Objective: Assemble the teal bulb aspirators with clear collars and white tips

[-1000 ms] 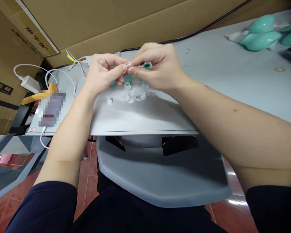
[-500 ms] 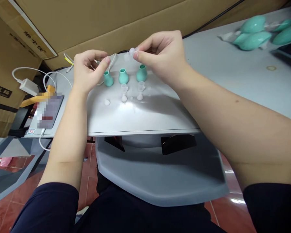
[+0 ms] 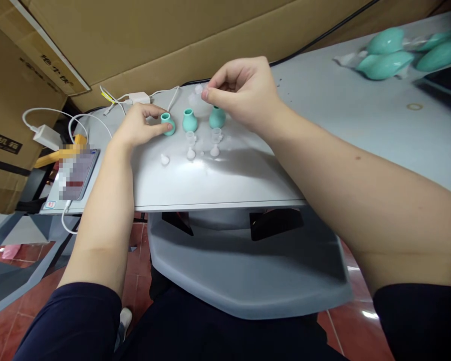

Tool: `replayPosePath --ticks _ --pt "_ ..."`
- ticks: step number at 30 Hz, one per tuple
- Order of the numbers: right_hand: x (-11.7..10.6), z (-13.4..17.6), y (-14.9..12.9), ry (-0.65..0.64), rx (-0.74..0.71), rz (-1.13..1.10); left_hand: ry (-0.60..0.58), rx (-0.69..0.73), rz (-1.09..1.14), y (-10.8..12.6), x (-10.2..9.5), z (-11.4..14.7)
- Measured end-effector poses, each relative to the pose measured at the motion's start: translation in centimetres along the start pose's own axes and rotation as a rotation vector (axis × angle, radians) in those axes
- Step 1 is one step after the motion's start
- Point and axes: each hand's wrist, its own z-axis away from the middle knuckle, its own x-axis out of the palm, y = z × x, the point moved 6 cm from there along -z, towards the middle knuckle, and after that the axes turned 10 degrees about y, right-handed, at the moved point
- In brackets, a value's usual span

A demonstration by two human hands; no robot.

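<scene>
My left hand (image 3: 145,123) is closed round the leftmost small teal bulb (image 3: 168,124), which stands upright with its round mouth facing up. A second teal bulb (image 3: 190,121) stands just right of it, and a third teal bulb (image 3: 217,119) sits partly under my right hand (image 3: 244,87). Between the thumb and forefinger of that hand is a small clear plastic piece (image 3: 199,89), above and behind the bulbs. In front of them lie two clear cup-like pieces (image 3: 191,138) and several small white cone-shaped pieces (image 3: 191,153).
A phone (image 3: 80,173) with a white cable lies at the left, near a yellow object (image 3: 62,154) and a white charger (image 3: 48,136). Larger teal bulbs (image 3: 385,65) in clear wrap rest at the far right. Cardboard (image 3: 173,40) stands behind the grey table (image 3: 218,185).
My left hand has come down and taken hold of the leftmost teal bulb. My right hand has shifted slightly left and down with the clear piece.
</scene>
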Motion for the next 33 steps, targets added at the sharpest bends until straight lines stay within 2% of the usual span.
replayPosePath --ticks 4,7,12,17,21,24,28,33 --pt "0.0 0.0 0.0 0.036 -0.029 -0.040 0.088 -0.015 -0.001 -0.1 0.1 -0.1" --pt "0.0 0.3 -0.3 0.028 -0.044 -0.106 0.184 0.018 0.116 -0.5 0.1 -0.6" --pt "-0.1 0.2 -0.6 -0.004 -0.039 -0.147 0.288 0.028 0.265 -2.5 0.7 -1.9" --pt "0.2 -0.4 0.0 0.005 0.014 -0.208 0.235 -0.009 0.220 -3.1 1.7 -2.2" --pt "0.1 -0.6 0.2 0.053 0.032 -0.270 0.197 0.066 0.121 -1.4 1.8 -1.6" --pt "0.2 -0.6 0.4 0.048 0.065 -0.295 0.217 0.140 0.085 -0.1 1.6 -1.1" --pt "0.5 -0.5 0.5 0.015 0.059 -0.344 0.200 0.151 0.183 0.5 1.9 -0.8" --pt "0.5 -0.1 0.2 0.003 0.043 -0.335 0.074 0.023 0.432 -1.2 3.1 -1.8"
